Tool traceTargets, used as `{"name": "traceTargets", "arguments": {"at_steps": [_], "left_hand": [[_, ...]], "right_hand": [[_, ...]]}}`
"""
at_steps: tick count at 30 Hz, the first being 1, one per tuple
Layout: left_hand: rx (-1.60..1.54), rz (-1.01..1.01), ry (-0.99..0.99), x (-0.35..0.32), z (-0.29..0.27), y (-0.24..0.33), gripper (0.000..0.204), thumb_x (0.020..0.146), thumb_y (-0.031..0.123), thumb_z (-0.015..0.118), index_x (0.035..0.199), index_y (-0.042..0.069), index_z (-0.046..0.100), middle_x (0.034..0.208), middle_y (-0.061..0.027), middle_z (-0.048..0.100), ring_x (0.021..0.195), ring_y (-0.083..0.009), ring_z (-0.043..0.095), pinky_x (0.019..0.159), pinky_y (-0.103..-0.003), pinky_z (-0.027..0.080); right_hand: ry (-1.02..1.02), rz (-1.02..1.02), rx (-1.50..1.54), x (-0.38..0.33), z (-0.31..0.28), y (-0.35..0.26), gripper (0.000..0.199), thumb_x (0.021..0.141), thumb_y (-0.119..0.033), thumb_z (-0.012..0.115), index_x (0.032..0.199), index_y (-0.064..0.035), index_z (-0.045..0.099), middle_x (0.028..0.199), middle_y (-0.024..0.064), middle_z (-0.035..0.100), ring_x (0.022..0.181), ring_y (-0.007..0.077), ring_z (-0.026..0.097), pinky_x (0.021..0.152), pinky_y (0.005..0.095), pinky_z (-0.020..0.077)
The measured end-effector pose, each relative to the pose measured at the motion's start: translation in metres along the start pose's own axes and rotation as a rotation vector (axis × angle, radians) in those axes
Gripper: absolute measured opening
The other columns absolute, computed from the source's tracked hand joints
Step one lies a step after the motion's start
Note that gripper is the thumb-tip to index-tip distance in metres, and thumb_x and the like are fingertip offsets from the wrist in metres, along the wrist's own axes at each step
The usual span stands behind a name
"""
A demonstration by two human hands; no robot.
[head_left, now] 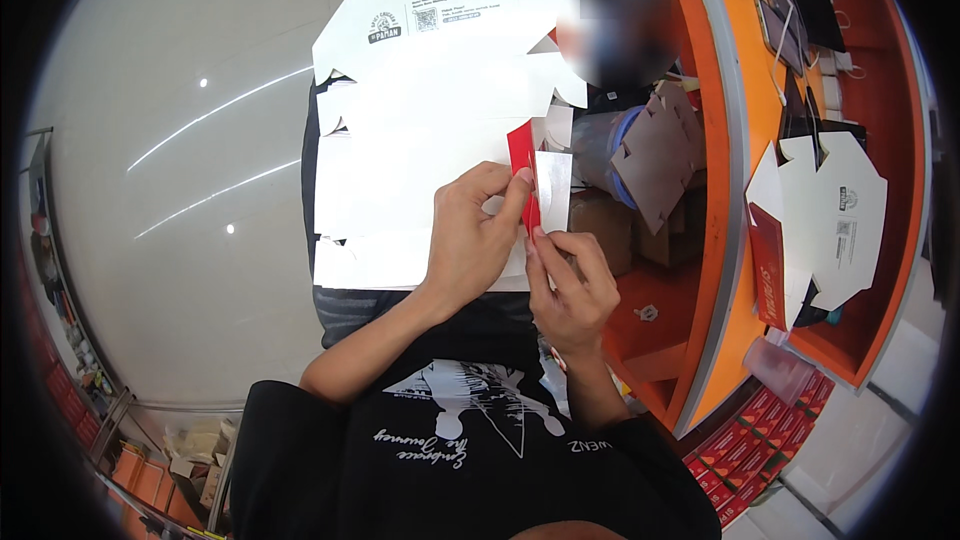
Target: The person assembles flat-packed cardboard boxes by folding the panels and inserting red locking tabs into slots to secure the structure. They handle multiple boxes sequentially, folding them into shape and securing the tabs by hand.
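Note:
A large flat white cardboard box blank lies across my lap. My left hand pinches a red-and-white flap at the blank's right edge with thumb and fingers. Just below it, my right hand grips the lower end of the same flap, fingers curled around it. The flap stands up on edge between both hands, red on its left face and white on its right.
An orange counter curves along my right, carrying another white box blank and cables. A brown cardboard cutout and boxes sit under the counter. Red cartons are stacked at lower right. Pale glossy floor lies left.

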State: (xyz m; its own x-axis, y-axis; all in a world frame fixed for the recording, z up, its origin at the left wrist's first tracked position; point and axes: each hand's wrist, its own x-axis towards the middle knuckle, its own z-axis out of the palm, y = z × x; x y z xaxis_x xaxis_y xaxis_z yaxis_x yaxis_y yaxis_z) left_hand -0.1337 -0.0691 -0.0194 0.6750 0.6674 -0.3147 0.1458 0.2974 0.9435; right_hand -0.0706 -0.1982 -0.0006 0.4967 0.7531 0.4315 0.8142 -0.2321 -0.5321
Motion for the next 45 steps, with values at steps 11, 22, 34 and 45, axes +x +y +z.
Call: {"name": "traceTargets", "arguments": {"at_steps": [11,22,34,45], "left_hand": [[-0.042,0.051,-0.047,-0.014,0.0,-0.018,0.026,0.106,0.015,0.061,0.109,-0.008,0.074,0.119,-0.0118,0.064,0.097,-0.0121,0.066,0.074,-0.028,0.063],[-0.025,-0.02,-0.211,-0.021,-0.009,-0.006,0.041,0.1,0.015,0.071,0.136,-0.002,0.065,0.131,-0.0154,0.061,0.113,-0.0215,0.067,0.087,-0.036,0.066],[0.029,-0.069,-0.274,-0.024,0.0,-0.019,0.044,0.1,0.01,0.068,0.14,-0.008,0.059,0.123,-0.0208,0.064,0.105,-0.0263,0.071,0.081,-0.035,0.066],[0.042,0.017,-0.248,-0.02,0.004,-0.027,0.047,0.101,0.004,0.064,0.146,-0.007,0.053,0.125,-0.02,0.062,0.104,-0.0269,0.07,0.087,-0.036,0.065]], "right_hand": [[0.016,0.158,0.07,-0.007,0.018,0.008,0.024,0.088,0.002,0.075,0.112,0.0073,0.075,0.097,0.0156,0.067,0.082,0.0277,0.067,0.069,0.0375,0.0534],[0.039,0.487,0.665,-0.01,0.031,0.042,0.045,0.114,-0.027,0.041,0.129,0.0094,0.064,0.123,0.0186,0.066,0.111,0.0267,0.066,0.097,0.0384,0.0525],[-0.023,0.645,0.404,0.062,0.007,0.069,0.018,0.096,-0.002,0.07,0.112,0.0055,0.071,0.094,0.0098,0.074,0.083,0.0124,0.07,0.074,0.0255,0.0557],[-0.188,0.656,0.199,0.074,0.008,0.019,0.017,0.087,-0.004,0.074,0.098,0.0087,0.073,0.085,0.0177,0.076,0.075,0.0199,0.076,0.069,0.0291,0.0611]]}}
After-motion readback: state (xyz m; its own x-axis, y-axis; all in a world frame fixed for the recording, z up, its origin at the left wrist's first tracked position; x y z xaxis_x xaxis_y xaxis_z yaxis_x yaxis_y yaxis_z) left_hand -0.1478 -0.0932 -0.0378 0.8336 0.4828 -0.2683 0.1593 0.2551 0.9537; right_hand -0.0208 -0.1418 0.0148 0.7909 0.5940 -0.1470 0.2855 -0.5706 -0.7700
